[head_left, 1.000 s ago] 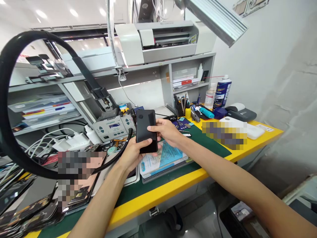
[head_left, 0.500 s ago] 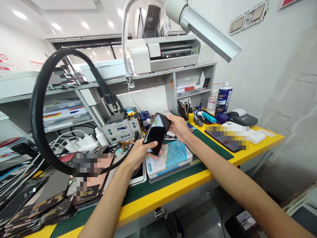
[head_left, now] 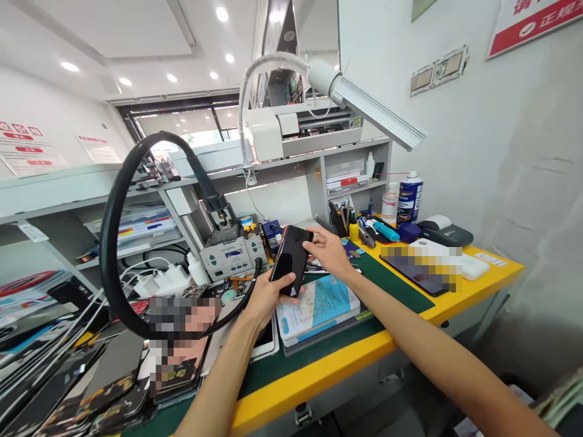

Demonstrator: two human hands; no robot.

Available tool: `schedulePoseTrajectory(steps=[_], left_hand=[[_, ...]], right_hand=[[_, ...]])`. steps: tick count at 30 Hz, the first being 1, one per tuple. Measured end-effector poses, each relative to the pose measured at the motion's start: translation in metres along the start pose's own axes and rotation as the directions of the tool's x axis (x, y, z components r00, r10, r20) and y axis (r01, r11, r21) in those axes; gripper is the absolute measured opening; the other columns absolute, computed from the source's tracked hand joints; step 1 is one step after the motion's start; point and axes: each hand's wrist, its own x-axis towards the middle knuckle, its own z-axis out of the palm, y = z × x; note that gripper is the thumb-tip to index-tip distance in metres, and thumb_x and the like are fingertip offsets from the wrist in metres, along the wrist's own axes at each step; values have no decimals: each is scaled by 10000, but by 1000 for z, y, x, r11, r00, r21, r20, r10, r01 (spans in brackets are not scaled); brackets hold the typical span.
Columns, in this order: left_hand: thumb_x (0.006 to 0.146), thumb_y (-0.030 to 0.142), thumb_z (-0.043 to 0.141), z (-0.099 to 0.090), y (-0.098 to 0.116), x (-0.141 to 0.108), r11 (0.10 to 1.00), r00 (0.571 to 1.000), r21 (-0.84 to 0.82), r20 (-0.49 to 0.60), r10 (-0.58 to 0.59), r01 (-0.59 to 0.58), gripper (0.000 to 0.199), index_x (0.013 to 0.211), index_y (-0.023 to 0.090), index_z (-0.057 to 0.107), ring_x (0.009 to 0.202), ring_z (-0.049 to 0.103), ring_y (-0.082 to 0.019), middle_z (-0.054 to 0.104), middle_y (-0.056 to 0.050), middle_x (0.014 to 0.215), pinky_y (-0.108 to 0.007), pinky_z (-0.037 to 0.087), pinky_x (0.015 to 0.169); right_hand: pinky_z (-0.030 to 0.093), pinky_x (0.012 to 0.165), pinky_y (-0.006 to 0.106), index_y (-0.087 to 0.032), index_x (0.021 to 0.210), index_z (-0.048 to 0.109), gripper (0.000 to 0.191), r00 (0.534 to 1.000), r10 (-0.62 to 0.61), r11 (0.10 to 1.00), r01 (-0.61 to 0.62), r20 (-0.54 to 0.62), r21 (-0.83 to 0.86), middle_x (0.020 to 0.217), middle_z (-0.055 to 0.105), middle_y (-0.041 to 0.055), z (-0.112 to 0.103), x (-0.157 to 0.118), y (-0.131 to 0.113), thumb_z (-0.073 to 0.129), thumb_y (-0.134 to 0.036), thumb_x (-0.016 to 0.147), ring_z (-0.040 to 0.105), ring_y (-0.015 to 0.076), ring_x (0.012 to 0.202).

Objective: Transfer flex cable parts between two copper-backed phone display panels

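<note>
My left hand [head_left: 269, 301] cradles a black smartphone [head_left: 292, 260] from below, its fingers and thumb around the lower part. The phone stands tilted, showing a glossy dark face and a thin reddish side edge. My right hand [head_left: 328, 252] reaches in from the right, with its fingertips against the phone's upper right edge. Below the hands, a blue-and-white booklet [head_left: 317, 308] lies on a perforated grey tray [head_left: 328, 332]. A white-framed tablet [head_left: 268, 343] lies partly hidden under my left wrist.
A black looped hose [head_left: 112, 255] and a soldering station [head_left: 232, 258] stand left of the hands. Stacked phone screens [head_left: 91, 382] and cables fill the lower left. Tools, bottles and a spray can [head_left: 410, 198] line the yellow bench's back. Its front edge [head_left: 319, 373] runs below.
The phone has turned from lying nearly flat to a tilted pose with its side edge showing. The whole view has swung upward and left, bringing more ceiling and wall into sight.
</note>
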Motion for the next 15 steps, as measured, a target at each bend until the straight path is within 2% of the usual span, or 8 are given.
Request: schedulePoseTrajectory(steps=[4, 7, 11, 15], left_hand=[[760, 225, 787, 0, 1, -1, 1000, 1000, -12, 7, 4, -4, 435, 1133, 105, 600, 768, 743, -269, 707, -168, 1068, -280, 616, 482], [758, 232, 790, 0, 1, -2, 1000, 1000, -19, 23, 11, -10, 427, 1121, 107, 605, 773, 744, -270, 704, -164, 1078, -279, 616, 482], [749, 250, 801, -1, 1, -3, 999, 998, -26, 54, 23, -22, 448, 1129, 110, 610, 774, 744, -272, 700, -167, 1098, -278, 604, 460], [748, 276, 806, -1, 1, -3, 999, 997, -37, 62, 42, -40, 463, 1133, 113, 609, 771, 743, -270, 701, -166, 1096, -273, 589, 439]], right_hand=[[559, 526, 297, -186, 1180, 633, 494, 1000, -22, 1000, 22, -7, -16, 787, 666, 28, 0, -2, 0, 765, -273, 713, 642, 188, 661], [544, 516, 290, -187, 1108, 624, 452, 1000, -5, 1000, 6, -14, 23, 790, 680, 26, -2, 0, 0, 776, -265, 690, 634, 176, 629], [521, 500, 269, -187, 944, 575, 408, 997, 75, 989, -71, -25, 133, 820, 695, 22, -6, 5, -1, 815, -257, 621, 635, 164, 632], [549, 585, 285, -184, 908, 560, 437, 985, 172, 955, -169, 9, 243, 830, 695, 15, -12, 9, -3, 850, -230, 585, 669, 177, 710]])
